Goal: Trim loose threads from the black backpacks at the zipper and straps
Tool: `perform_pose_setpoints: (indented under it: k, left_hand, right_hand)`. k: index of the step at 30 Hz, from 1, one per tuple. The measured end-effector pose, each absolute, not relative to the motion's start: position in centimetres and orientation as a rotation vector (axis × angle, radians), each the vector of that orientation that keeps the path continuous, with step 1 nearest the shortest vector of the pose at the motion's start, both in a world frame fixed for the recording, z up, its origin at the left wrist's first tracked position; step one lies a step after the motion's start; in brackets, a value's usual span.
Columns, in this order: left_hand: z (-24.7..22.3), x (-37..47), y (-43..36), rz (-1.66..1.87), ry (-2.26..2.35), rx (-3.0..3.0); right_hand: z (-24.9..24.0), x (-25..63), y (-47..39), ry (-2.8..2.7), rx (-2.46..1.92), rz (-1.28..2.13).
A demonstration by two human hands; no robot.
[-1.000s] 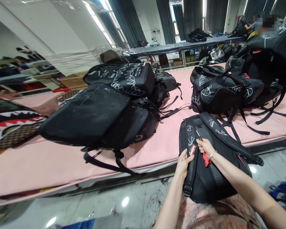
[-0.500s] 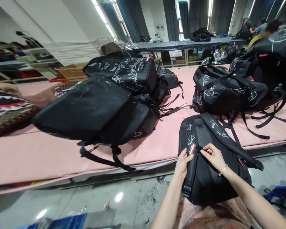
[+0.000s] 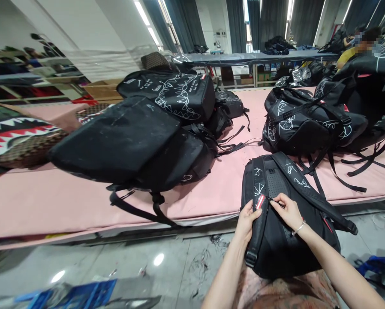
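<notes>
A black backpack leans on the pink table's front edge, its back panel and straps facing up. My left hand grips the left shoulder strap just beside a red and white label. Pinched in my right hand is a thin dark tool, its tip near the label's right edge; what kind of tool it is cannot be made out. White scribbled drawings mark both straps.
Black backpacks are heaped left of centre on the pink table, and more lie at the right with dangling straps. A shark-mouth patterned bag is far left. Blue plastic lies on the floor. A person is at the back right.
The view has shifted slightly. At the far left, the other person's hand has gone out of view and the shark-mouth bag shows further right. My hands keep nearly the same hold at the label.
</notes>
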State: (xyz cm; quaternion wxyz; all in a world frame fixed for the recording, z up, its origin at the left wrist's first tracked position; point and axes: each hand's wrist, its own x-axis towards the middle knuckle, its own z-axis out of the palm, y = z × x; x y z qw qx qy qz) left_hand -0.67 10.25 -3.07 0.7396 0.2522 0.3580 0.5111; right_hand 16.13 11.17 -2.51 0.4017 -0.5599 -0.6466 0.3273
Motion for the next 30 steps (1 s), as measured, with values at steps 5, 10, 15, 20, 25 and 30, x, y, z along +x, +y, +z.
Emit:
perform_pose_setpoints:
  k: [5,10,15,20,25,30]
  left_hand:
    - [-2.7,-0.8,10.3,1.121,0.795,0.587]
    - [-2.7,-1.0,10.2,1.128,0.78,0.611]
    - [-2.9,-1.3,10.1,1.141,0.775,0.615]
    - [-2.7,-2.6,10.2,1.077,0.745,0.698]
    - [-2.9,-5.0,10.8,1.058,0.8,0.727]
    - [-3.2,-6.2,11.3,1.052,0.783,0.748]
  right_hand:
    - [-2.0,16.4,11.3,-1.653,-1.409,0.855]
    - [-1.7,15.9,12.2,-1.672,-1.367,0.907]
    - [-2.1,15.1,13.0,-1.639,-1.31,0.958]
    - [-2.2,16.1,14.9,-1.629,-1.248,1.11]
    - [-1.5,18.0,17.6,-1.751,-1.202,1.258]
    - [-1.0,17.8,19.5,-1.849,-1.147,1.33]
